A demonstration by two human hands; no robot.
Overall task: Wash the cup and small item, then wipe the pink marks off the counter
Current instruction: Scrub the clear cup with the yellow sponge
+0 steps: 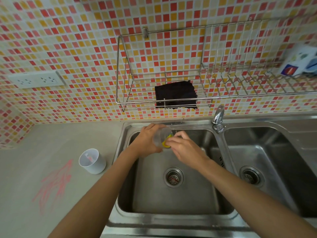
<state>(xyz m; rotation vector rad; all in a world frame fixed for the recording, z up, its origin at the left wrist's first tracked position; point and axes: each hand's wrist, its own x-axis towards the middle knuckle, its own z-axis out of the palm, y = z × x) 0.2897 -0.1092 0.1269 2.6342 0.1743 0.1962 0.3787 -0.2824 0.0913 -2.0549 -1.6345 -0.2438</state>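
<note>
1. Cup (160,137), clear and tipped on its side, hangs over the back edge of the left sink (173,200) basin; I read this head view as mid-scrub.
2. My left hand (146,140) is wrapped closed around the cup's body. My right hand (184,147) pinches a yellow sponge (166,142) at the cup's mouth, fingers curled tight on it.
3. To do this well I would keep the cup low over the basin, turn it with the left hand while the sponge works round the rim and inside, then rinse under the faucet (218,117), which looks dry as far as I can tell.
4. A white cup (92,161) stands on the tabletop (25,169) near the sink's left edge, just beside the pink marks (54,182), unwiped.
5. A dark cloth (175,94) lies in the wall rack (120,69), a likely wiper later.
</note>
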